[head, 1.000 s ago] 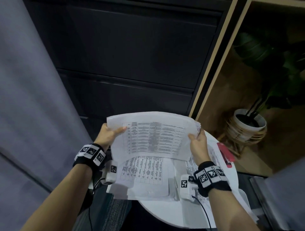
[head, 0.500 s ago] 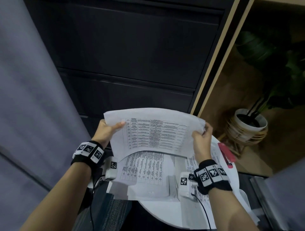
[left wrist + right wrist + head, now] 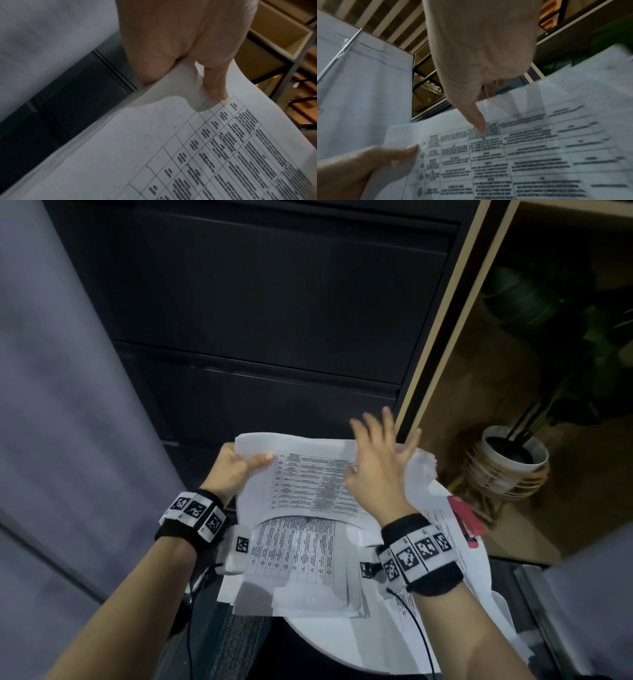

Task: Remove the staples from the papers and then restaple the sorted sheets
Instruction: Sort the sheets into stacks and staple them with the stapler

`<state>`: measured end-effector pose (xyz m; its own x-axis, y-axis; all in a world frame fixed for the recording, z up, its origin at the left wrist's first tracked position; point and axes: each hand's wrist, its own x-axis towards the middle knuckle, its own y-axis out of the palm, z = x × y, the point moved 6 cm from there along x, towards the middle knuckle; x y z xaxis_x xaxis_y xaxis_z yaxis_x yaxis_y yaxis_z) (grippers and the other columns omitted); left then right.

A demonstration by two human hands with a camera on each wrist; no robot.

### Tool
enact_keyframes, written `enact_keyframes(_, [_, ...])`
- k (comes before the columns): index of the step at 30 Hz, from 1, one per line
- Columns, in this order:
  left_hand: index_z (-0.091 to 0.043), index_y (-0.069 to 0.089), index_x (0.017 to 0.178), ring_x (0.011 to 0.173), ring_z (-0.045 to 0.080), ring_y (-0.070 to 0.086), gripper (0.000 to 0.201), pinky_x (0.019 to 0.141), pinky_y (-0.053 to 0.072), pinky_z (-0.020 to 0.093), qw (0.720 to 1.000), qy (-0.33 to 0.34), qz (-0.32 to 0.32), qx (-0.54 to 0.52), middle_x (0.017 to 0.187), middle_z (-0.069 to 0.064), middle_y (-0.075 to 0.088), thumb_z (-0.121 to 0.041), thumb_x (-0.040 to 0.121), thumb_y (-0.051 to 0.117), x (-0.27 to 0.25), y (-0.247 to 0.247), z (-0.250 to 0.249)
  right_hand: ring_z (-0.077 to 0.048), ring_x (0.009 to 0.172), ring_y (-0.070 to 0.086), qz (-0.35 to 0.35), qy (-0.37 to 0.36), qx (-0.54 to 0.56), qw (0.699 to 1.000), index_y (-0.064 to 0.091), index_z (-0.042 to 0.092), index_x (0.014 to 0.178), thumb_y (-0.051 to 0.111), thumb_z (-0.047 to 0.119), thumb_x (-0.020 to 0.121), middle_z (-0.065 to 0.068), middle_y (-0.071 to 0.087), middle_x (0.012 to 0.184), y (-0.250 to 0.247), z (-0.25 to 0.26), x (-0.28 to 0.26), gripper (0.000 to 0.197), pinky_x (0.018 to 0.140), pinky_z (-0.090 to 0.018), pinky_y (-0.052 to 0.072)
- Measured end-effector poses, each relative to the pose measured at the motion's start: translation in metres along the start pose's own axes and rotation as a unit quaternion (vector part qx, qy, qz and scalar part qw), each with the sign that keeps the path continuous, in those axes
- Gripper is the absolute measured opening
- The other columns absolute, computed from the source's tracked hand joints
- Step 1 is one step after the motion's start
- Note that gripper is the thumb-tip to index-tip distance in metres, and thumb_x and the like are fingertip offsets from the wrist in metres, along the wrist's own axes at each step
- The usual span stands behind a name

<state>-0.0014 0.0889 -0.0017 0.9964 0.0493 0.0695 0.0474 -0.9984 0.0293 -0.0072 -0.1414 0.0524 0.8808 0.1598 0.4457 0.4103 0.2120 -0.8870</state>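
Observation:
A printed sheaf of sheets [image 3: 308,484] with a table on it is held up above the table. My left hand [image 3: 239,470] pinches its left edge, the thumb [image 3: 216,86] pressed on the top page [image 3: 188,155]. My right hand [image 3: 376,460] hovers over the right half with straight, spread fingers and holds nothing. In the right wrist view its thumb tip [image 3: 479,125] rests on or just above the page [image 3: 530,155]. The free right corner [image 3: 423,470] curls down. More printed papers [image 3: 298,559] lie below.
The round white table [image 3: 342,645] holds the loose papers and a red object [image 3: 466,518] at its right edge. A potted plant [image 3: 510,460] stands on the floor to the right. Dark cabinet fronts [image 3: 274,320] are ahead and a grey curtain [image 3: 51,405] to the left.
My right hand has let go of the sheaf's right edge and moved up and left with its fingers spread. The freed right corner has curled. The left hand keeps its pinch.

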Motion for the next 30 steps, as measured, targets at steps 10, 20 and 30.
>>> enact_keyframes(10, [-0.018,0.024,0.15,0.126,0.012,0.047,0.101,0.086,0.045,0.015,0.991,0.022,-0.124,-0.041,0.144,0.004,0.043,-0.02,0.069,0.085,0.028,-0.025,-0.005,-0.029,0.113,0.056,-0.007,0.216,0.371,0.903,0.067,0.025,0.096,0.056,0.017,0.097,-0.004,0.065,0.087,-0.034,-0.052,0.006,0.014,0.108,-0.052,0.035])
enact_keyframes(20, [-0.013,0.067,0.109,0.103,0.015,0.068,0.03,0.098,0.051,0.04,0.999,0.037,0.012,0.011,0.106,0.002,0.073,-0.022,0.082,0.073,0.014,0.05,-0.012,-0.017,0.11,0.062,0.046,0.317,0.555,0.768,0.058,0.01,0.127,0.06,0.01,0.095,-0.001,0.065,0.122,0.021,-0.06,-0.012,0.032,0.098,-0.032,0.046])
enact_keyframes(30, [-0.013,0.063,0.097,0.079,0.002,0.07,0.024,0.074,0.057,0.02,0.989,0.046,-0.12,-0.076,0.09,0.0,0.07,-0.016,0.079,0.078,0.011,0.045,-0.018,-0.005,0.134,0.031,0.0,0.25,0.538,0.805,0.008,0.009,0.155,0.045,0.017,0.103,0.01,0.033,0.143,0.026,-0.029,-0.019,0.064,0.109,-0.019,0.024])
